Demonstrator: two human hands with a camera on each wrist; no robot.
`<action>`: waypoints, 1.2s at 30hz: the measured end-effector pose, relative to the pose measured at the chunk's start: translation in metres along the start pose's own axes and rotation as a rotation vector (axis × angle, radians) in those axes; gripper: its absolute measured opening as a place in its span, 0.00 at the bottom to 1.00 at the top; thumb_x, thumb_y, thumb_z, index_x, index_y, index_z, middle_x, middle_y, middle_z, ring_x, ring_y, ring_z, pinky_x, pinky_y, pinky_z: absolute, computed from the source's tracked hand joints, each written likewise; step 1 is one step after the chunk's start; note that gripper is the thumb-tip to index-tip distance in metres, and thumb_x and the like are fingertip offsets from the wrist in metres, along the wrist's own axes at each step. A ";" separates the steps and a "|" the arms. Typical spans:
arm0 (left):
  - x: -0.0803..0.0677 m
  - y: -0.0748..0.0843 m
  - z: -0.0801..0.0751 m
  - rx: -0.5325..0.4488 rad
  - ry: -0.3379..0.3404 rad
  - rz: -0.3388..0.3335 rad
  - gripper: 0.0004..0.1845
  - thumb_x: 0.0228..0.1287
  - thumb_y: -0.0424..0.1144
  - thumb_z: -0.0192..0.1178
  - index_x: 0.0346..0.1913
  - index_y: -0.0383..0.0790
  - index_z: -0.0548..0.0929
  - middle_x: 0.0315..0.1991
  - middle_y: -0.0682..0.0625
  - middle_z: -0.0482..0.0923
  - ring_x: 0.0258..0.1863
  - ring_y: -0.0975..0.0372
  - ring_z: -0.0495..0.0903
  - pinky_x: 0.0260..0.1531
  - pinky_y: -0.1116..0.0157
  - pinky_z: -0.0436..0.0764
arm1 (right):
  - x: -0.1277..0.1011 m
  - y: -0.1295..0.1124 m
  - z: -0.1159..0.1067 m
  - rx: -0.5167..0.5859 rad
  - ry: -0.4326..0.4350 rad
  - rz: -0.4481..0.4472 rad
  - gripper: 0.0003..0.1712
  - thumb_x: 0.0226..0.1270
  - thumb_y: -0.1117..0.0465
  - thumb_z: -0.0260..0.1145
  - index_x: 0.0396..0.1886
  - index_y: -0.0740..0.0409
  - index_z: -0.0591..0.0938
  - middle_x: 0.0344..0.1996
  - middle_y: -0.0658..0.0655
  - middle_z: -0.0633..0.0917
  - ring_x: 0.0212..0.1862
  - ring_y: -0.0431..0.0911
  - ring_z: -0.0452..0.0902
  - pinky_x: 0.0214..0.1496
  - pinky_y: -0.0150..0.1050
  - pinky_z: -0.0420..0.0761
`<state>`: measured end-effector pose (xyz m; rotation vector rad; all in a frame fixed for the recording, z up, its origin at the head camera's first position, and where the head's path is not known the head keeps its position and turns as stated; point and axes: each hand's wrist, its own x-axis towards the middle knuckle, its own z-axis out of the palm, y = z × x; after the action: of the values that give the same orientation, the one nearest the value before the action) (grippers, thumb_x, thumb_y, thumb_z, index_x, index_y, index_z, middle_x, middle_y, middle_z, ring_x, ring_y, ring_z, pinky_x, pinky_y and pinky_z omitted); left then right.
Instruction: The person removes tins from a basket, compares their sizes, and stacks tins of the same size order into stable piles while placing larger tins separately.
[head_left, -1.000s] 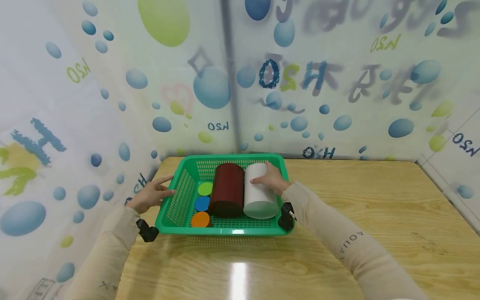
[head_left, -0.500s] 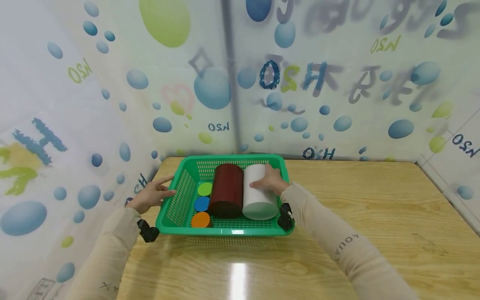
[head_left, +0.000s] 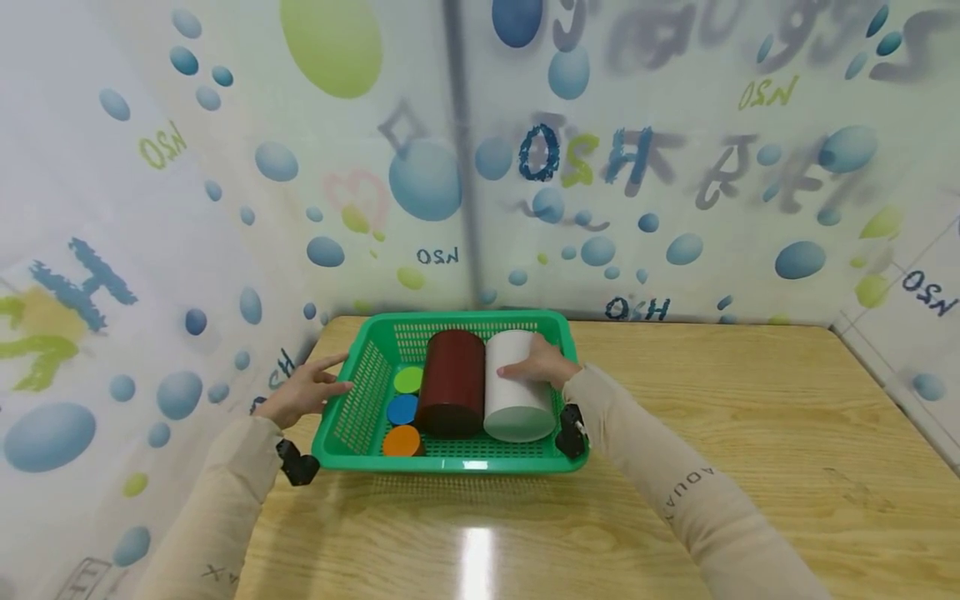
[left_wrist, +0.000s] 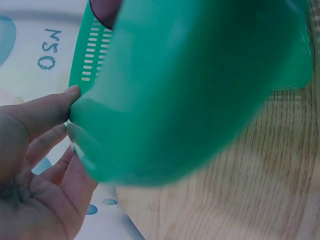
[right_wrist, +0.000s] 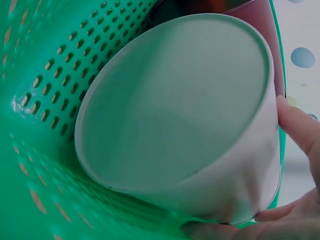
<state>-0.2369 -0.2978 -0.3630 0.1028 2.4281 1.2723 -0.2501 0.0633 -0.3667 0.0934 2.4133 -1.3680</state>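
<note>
Item: green perforated plastic basket (head_left: 360,408), standing on a wooden table (head_left: 750,433) in the corner of a bubble-printed backdrop (head_left: 675,167).

Contents: white cylindrical container (head_left: 513,387), lying on its side against the basket's right wall; dark red cylindrical container (head_left: 452,383), also on its side, touching the white one along its length; three flat discs in a row along the left wall, green (head_left: 409,380) farthest, blue (head_left: 402,409) in the middle, orange (head_left: 401,440) nearest.

Right hand (head_left: 542,364): laid over the top of the white container, fingers curled round its curved side. The right wrist view shows a thumb (right_wrist: 300,127) on the rim by the closed end and a finger beneath, so the hand is clasped on the container.

Left hand (head_left: 303,392): outside the basket, fingers straight and apart, fingertips (left_wrist: 60,102) pressing the outer left wall; it clasps nothing.

Handling note (judgement): the white container is smooth and wedged between the red one and the wall. A lift straight up, with the thumb and fingers well round the barrel, should spare the red container a roll onto the discs. The bracing palm should stay firm, since the basket looks light and could slide.
</note>
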 end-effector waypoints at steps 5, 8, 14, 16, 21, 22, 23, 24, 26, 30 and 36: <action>0.001 -0.001 0.000 0.002 0.003 -0.001 0.36 0.64 0.40 0.52 0.70 0.41 0.46 0.58 0.26 0.54 0.49 0.43 0.69 0.43 0.51 0.74 | 0.000 0.001 0.000 -0.004 -0.007 0.015 0.55 0.52 0.54 0.68 0.67 0.66 0.42 0.57 0.70 0.59 0.56 0.60 0.59 0.53 0.54 0.67; 0.000 -0.001 -0.001 0.007 0.005 -0.002 0.36 0.64 0.40 0.52 0.70 0.41 0.45 0.59 0.26 0.53 0.50 0.42 0.68 0.44 0.51 0.73 | 0.000 0.002 0.000 0.044 -0.044 0.012 0.56 0.53 0.55 0.66 0.67 0.66 0.38 0.58 0.69 0.58 0.56 0.59 0.60 0.53 0.53 0.67; 0.001 -0.002 -0.002 0.011 0.007 -0.006 0.36 0.64 0.41 0.52 0.70 0.42 0.45 0.59 0.26 0.53 0.51 0.41 0.66 0.44 0.50 0.73 | 0.001 0.003 -0.001 0.073 -0.084 0.027 0.57 0.55 0.54 0.65 0.67 0.66 0.35 0.58 0.69 0.58 0.56 0.59 0.60 0.54 0.53 0.65; 0.001 -0.002 -0.001 0.008 0.008 -0.004 0.36 0.64 0.41 0.52 0.70 0.41 0.45 0.59 0.26 0.53 0.51 0.41 0.67 0.44 0.51 0.73 | 0.002 0.004 -0.002 0.082 -0.093 0.043 0.57 0.54 0.54 0.66 0.67 0.65 0.35 0.58 0.68 0.58 0.56 0.59 0.60 0.55 0.55 0.64; 0.000 -0.002 0.000 0.001 0.009 0.006 0.36 0.65 0.40 0.52 0.70 0.41 0.45 0.59 0.25 0.52 0.51 0.41 0.67 0.43 0.52 0.74 | 0.003 0.006 -0.003 0.105 -0.118 0.066 0.58 0.54 0.53 0.66 0.67 0.64 0.33 0.59 0.68 0.56 0.57 0.60 0.58 0.55 0.58 0.63; 0.000 -0.002 0.000 0.001 0.009 0.008 0.36 0.65 0.40 0.52 0.70 0.41 0.45 0.59 0.25 0.52 0.51 0.41 0.67 0.43 0.52 0.74 | 0.003 0.006 -0.003 0.106 -0.124 0.068 0.58 0.54 0.53 0.65 0.67 0.64 0.33 0.59 0.68 0.56 0.57 0.60 0.58 0.55 0.59 0.62; 0.000 -0.002 0.000 0.001 0.007 0.010 0.36 0.65 0.40 0.52 0.70 0.41 0.45 0.59 0.25 0.52 0.51 0.41 0.67 0.43 0.52 0.74 | 0.003 0.007 -0.003 0.106 -0.128 0.069 0.58 0.54 0.53 0.65 0.67 0.64 0.33 0.59 0.68 0.56 0.57 0.60 0.58 0.55 0.58 0.62; 0.000 -0.002 0.000 0.003 0.007 0.013 0.36 0.65 0.40 0.52 0.70 0.41 0.45 0.59 0.25 0.52 0.51 0.41 0.67 0.43 0.51 0.74 | 0.003 0.007 -0.003 0.105 -0.130 0.071 0.58 0.54 0.53 0.65 0.67 0.63 0.33 0.59 0.68 0.56 0.57 0.60 0.58 0.55 0.59 0.62; 0.000 -0.002 0.000 0.002 0.007 0.016 0.36 0.65 0.40 0.52 0.70 0.41 0.45 0.59 0.25 0.53 0.51 0.42 0.67 0.44 0.51 0.74 | 0.004 0.007 -0.003 0.097 -0.131 0.077 0.59 0.54 0.52 0.65 0.67 0.63 0.32 0.59 0.68 0.56 0.57 0.60 0.58 0.54 0.60 0.62; 0.000 -0.002 -0.001 0.007 0.007 0.018 0.36 0.64 0.40 0.52 0.70 0.41 0.45 0.59 0.26 0.53 0.50 0.42 0.67 0.44 0.51 0.74 | 0.005 0.007 -0.003 0.073 -0.130 0.093 0.60 0.54 0.50 0.65 0.67 0.62 0.30 0.59 0.68 0.56 0.57 0.62 0.58 0.51 0.65 0.61; 0.000 -0.002 0.000 0.007 0.006 0.008 0.36 0.64 0.41 0.52 0.70 0.41 0.45 0.59 0.25 0.52 0.51 0.41 0.67 0.43 0.52 0.74 | 0.007 0.007 -0.002 0.081 -0.145 0.108 0.61 0.54 0.49 0.65 0.67 0.61 0.29 0.60 0.68 0.55 0.58 0.63 0.58 0.51 0.67 0.59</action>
<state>-0.2372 -0.2991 -0.3644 0.1112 2.4401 1.2689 -0.2554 0.0682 -0.3741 0.1393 2.2021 -1.3748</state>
